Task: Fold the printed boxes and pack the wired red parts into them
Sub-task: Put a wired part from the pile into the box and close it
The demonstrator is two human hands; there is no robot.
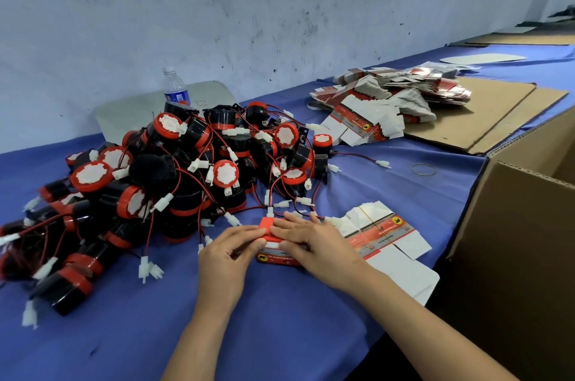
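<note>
**Holding one small red printed cardboard box [275,257] in both hands**

At the far left we see a big pile of round red-and-black plastic parts [174,169], each trailing thin red and black wires that end in white plug connectors. It spreads over the blue cloth-covered table [280,334] from the left edge to the middle. Behind the pile a clear plastic water bottle with a blue label [176,88] stands upright, in front of a pale grey rounded panel [133,113] by the scuffed pale blue wall [280,7].

Just in front of the pile, our left hand [227,253] grips the box's left end, thumb and curled fingers pinched on it. Our right hand [317,243] clamps the same box from the other side, with fingers laid over the top and thumb pressed on the near face. The box sits low over the cloth — we cannot tell whether it touches — and a red flap shows at its far end.

Just beside the right hand lies a banded bundle of flat white-and-red printed box blanks [382,234]. Farther back, a loose heap of flat printed blanks [395,97] rests partly on brown cardboard sheets [497,113]. A thin rubber band loop [423,169] lies alone on the cloth between them. At the far right stands a large open brown corrugated carton [522,240].
</note>
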